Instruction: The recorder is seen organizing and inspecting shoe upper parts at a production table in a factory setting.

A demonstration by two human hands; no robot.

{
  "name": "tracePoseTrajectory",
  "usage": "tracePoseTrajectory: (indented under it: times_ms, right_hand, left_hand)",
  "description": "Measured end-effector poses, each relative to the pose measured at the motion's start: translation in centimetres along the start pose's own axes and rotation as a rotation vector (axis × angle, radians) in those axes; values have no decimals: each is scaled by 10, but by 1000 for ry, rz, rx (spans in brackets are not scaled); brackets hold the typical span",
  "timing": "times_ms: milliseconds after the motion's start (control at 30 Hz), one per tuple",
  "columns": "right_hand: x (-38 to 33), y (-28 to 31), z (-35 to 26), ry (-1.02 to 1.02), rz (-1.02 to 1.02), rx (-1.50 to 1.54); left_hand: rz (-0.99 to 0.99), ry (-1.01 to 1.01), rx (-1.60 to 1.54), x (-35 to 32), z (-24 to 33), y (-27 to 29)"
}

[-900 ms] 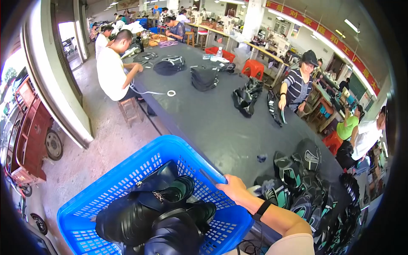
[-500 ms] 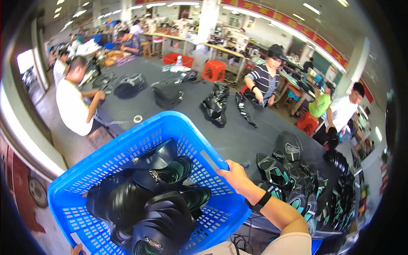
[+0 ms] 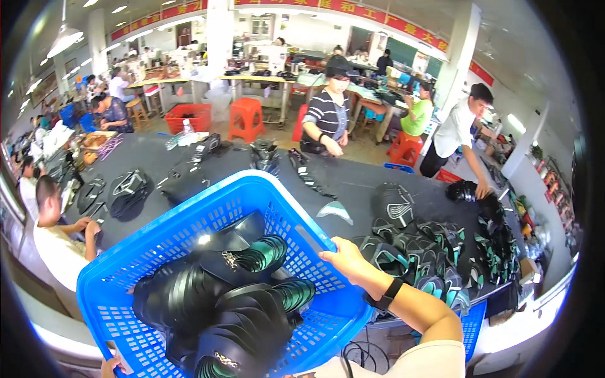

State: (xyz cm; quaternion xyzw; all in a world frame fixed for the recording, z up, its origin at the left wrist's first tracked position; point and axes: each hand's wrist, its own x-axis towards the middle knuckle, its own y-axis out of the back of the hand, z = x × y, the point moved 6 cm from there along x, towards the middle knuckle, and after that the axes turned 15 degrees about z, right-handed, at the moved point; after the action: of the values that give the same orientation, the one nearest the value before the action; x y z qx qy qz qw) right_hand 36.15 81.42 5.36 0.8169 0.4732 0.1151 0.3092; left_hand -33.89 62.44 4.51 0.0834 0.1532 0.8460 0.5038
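- Over the near edge of the long dark-topped workbench [image 3: 353, 183], a blue plastic lattice basket [image 3: 189, 233] is held up, tilted, filling the lower left of the view.
- Right hand [image 3: 348, 259]: fingers curled over the basket's right rim beside its slot handle, gripping it; a black band [image 3: 386, 295] sits on that wrist.
- Left hand [image 3: 110, 366]: only fingertips show at the basket's near left corner, at the bottom edge of the view, touching the rim; how they are closed cannot be told.
- Inside the basket lie stacks of black shoe-upper pieces with green lining [image 3: 233, 296], heaped toward its near side; the far part of the basket floor is bare.
- On the bench's right end, just beyond the right hand, more black-and-green upper pieces [image 3: 435, 246] lie fanned out in overlapping rows.
- At the bench's far edge stands a person in a striped top [image 3: 328, 116]; at the right corner, a person in a white shirt [image 3: 457, 129] leans over with a hand on a dark pile.
- Along the left edge sits a person in a white top [image 3: 53, 236], hands on the bench.
- Behind the bench, orange plastic stools [image 3: 246, 118] stand on the floor.
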Motion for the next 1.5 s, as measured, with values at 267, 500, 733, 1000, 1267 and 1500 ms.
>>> tracePoseTrajectory:
  times_ms: [267,500,733,1000,1267,1500]
  right_hand:
    - [63,-20,23,-75,33,-410]
    - [71,-31,34,-58,24,-565]
    - [48,-23,-29,215,36,-469]
    - [-210,-8,1,148,946,202]
    - [-288,-197,6,-284,593,1240]
    - [-265,-211,-15,-271,855,1064]
  left_hand:
    - [-252,259,-156,127,-42,-95]
    - [-34,696,-264,146,10,-136]
    - [-219,683,-531,167,-39,-138]
    - [-348,360,-520,146,-20,-150]
    - [-378,278,-598,147,-21,-165]
    - [-496,414,-751,151,-15,-169]
